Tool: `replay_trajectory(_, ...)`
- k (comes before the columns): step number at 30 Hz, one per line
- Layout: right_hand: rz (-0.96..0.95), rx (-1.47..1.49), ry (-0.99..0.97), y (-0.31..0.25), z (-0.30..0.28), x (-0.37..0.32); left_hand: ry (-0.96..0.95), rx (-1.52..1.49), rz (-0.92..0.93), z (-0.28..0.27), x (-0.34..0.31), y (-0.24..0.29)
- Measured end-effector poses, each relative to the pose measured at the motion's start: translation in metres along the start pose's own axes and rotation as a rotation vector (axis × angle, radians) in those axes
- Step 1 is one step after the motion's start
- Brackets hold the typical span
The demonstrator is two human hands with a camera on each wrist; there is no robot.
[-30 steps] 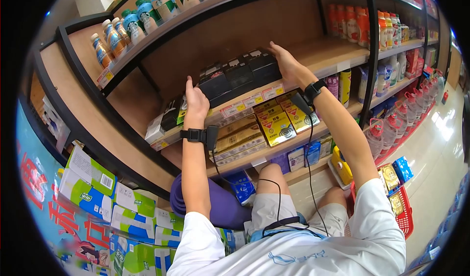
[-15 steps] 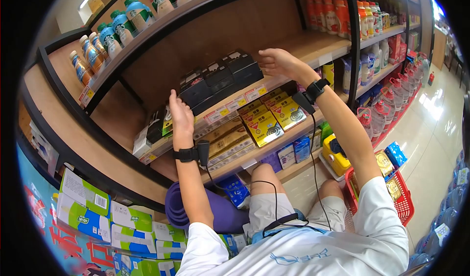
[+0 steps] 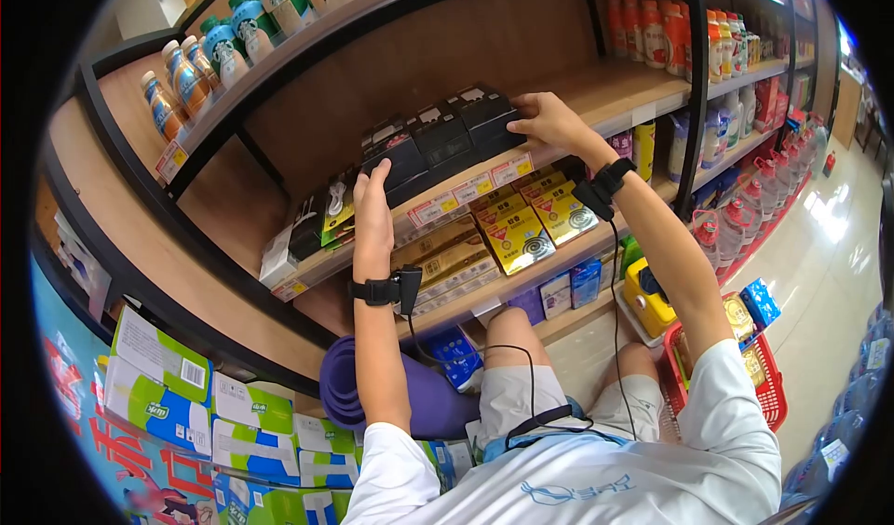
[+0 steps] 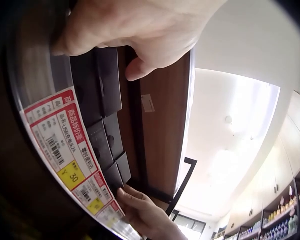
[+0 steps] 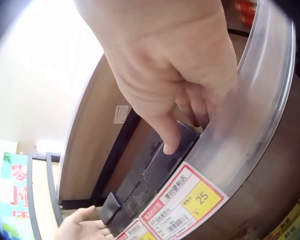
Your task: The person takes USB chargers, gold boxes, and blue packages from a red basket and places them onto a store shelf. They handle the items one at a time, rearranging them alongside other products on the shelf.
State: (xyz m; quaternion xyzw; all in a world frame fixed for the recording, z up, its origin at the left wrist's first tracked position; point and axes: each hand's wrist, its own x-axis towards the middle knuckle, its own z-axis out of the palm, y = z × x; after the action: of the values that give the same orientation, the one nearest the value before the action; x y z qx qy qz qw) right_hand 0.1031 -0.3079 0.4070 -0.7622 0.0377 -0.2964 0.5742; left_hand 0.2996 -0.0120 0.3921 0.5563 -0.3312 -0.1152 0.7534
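Observation:
Several black boxes (image 3: 438, 143) stand side by side in a row on the middle shelf, dark and flat-fronted in the right wrist view too. At the row's left end is my left hand (image 3: 374, 213), upright with straight fingers, by the shelf's front edge. My right hand (image 3: 557, 123) is at the other end. Its thumb presses the front of the end box (image 5: 160, 167), while the other fingers bend in at that box's side, partly hidden. Left of my left hand lies a yellow-green packet (image 3: 337, 210) with a white cable.
Price labels (image 3: 473, 188) run along the shelf's clear front strip. Below sit yellow mosquito-coil boxes (image 3: 517, 236). Bottles (image 3: 251, 27) line the shelf above. A purple rolled mat (image 3: 428, 390) and a red basket (image 3: 771, 404) stand on the floor, with stacked cartons (image 3: 163, 390) at left.
My right hand has moved from just off the row's right end onto the end box, thumb on its front. My left hand has come in closer to the left end.

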Motion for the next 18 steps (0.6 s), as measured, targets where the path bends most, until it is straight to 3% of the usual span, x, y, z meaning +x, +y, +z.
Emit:
replay_trajectory(1, 0.025, 0.028, 0.004, -0.002, 0.000, 0.000, 0.142, -0.067, 0.042, 0.007, 0.000, -0.002)
replay_trajectory(4, -0.057, -0.069, 0.019, 0.000, 0.000, 0.004, 0.125, -0.068, 0.050, 0.007, 0.000, -0.001)
replay_trajectory(7, -0.011, -0.034, 0.040, -0.003, 0.001, 0.000, 0.158, -0.031, 0.028, 0.009, 0.001, 0.001)
replay_trajectory(10, 0.014, -0.070, 0.085, -0.007, 0.002, -0.005, -0.045, -0.004, 0.017, 0.011, -0.008, 0.013)
replay_trajectory(13, 0.006, -0.113, 0.043, -0.002, -0.001, 0.001, 0.108, 0.000, -0.019, 0.009, -0.002, 0.006)
replay_trajectory(16, -0.162, -0.294, 0.153, -0.002, 0.005, 0.003, -0.033, -0.148, -0.031, 0.010, -0.013, 0.023)
replay_trajectory(18, -0.189, -0.351, 0.198, -0.013, 0.016, -0.001, 0.000, -0.140, -0.016, 0.014, -0.016, 0.028)
